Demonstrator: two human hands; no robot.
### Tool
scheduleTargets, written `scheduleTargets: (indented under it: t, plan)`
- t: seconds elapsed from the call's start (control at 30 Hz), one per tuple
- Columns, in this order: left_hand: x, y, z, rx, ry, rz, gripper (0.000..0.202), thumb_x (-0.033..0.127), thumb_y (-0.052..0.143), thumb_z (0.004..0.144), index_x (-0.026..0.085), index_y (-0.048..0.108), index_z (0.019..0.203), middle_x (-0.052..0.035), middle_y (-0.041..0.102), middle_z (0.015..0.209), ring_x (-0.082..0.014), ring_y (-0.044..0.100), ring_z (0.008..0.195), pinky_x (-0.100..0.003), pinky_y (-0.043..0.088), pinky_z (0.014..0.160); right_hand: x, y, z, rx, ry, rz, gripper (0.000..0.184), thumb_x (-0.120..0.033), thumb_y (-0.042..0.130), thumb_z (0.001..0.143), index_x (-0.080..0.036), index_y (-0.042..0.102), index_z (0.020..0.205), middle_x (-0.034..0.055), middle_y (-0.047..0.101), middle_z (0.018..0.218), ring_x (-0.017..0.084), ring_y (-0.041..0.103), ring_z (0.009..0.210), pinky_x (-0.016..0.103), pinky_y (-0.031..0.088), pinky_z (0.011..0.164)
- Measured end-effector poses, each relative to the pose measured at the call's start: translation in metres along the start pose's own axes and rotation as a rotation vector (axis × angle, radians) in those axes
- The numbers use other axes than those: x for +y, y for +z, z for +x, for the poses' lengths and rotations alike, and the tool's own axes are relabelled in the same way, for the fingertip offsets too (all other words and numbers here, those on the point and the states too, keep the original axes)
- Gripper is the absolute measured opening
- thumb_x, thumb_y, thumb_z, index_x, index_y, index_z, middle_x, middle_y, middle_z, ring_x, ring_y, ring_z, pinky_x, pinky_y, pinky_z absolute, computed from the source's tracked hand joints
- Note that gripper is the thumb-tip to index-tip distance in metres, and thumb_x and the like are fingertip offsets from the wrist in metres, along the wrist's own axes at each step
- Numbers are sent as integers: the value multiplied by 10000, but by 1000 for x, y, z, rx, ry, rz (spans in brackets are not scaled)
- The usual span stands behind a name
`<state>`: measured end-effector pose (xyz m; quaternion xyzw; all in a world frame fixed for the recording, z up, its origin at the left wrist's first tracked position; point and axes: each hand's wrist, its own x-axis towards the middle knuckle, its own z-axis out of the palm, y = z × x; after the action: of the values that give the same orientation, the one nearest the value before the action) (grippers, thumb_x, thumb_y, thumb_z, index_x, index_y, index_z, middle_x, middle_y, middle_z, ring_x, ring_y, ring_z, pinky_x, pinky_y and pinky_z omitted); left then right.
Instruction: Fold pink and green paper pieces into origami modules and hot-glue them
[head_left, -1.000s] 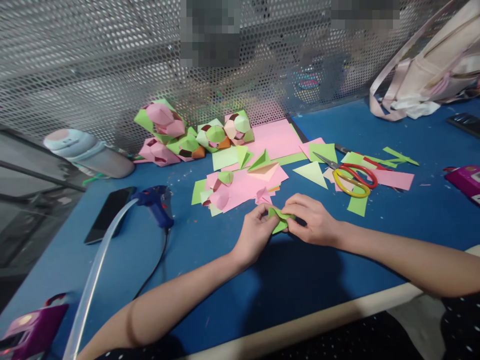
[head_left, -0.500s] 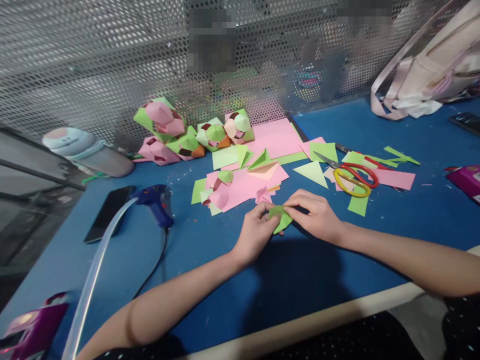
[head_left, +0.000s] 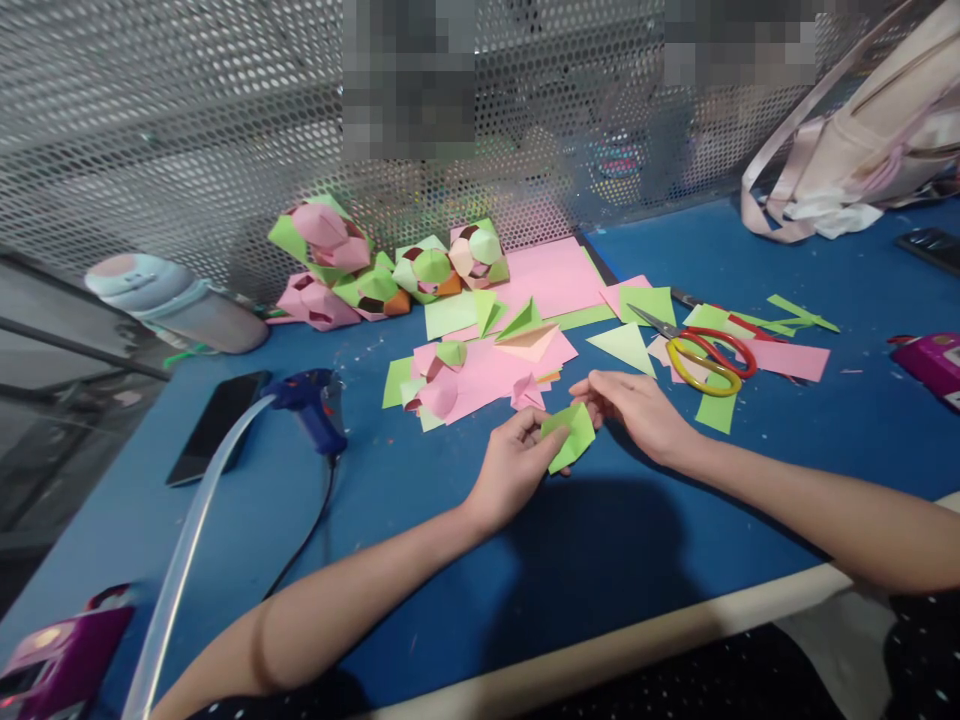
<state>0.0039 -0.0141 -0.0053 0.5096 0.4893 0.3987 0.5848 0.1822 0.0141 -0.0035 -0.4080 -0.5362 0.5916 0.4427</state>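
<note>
A small folded piece of green paper point(head_left: 571, 440) is pinched in my left hand point(head_left: 514, 460), thumb on top and fingers beneath. At its upper right edge is my right hand point(head_left: 637, 412), with fingers loosely bent and not closed on the paper; whether the fingertips touch it I cannot tell. Just behind my left hand lies a small folded pink paper piece point(head_left: 527, 392). Beyond it, folded green pieces point(head_left: 519, 320) and a folded pink-and-green piece point(head_left: 442, 375) rest on pink sheets point(head_left: 487, 385).
Scissors point(head_left: 705, 362) with red and yellow handles lie on paper scraps to the right. At left are a blue glue gun point(head_left: 311, 405), a phone point(head_left: 217, 430) and a bottle point(head_left: 180, 300). Folded paper balls point(head_left: 322, 240) stand against the perforated metal screen point(head_left: 247, 130). A bag point(head_left: 885, 130) sits far right.
My right hand has loosened its pinch on the green paper and drawn slightly away to the right. The paper now shows a flatter, wider face in my left hand.
</note>
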Motion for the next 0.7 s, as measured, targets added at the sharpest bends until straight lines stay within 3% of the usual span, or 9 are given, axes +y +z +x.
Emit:
scheduleTargets:
  t: [0.1,0.2,0.4,0.7]
  plan:
    - [1,0,-1,-15,5,31,207,348,662,778,171,554,767,27,626,595,-129,609,504,-238,499,500,1,0,4,-107,119,25,344,-463,559,852,-140,675,829,-2,585,624,95,517,520,235,430,515]
    - [3,0,-1,-15,8,62,200,345,659,778,170,564,757,25,625,591,-133,615,512,-236,491,510,-2,1,1,-171,60,-130,255,-401,619,812,-152,676,809,-13,600,649,92,524,559,226,432,549]
    - [5,-1,0,-35,-8,49,138,294,621,803,158,598,794,17,639,623,-133,625,543,-239,491,563,-8,4,-4,-158,-21,-280,197,-339,637,790,-155,672,851,2,646,722,116,590,651,235,478,619]
    - [1,-3,1,-47,46,-59,96,272,560,846,179,543,860,29,604,729,-113,613,566,-251,493,614,-5,4,-4,-142,-29,-282,235,-377,648,787,-153,654,858,-1,630,693,117,581,636,241,479,601]
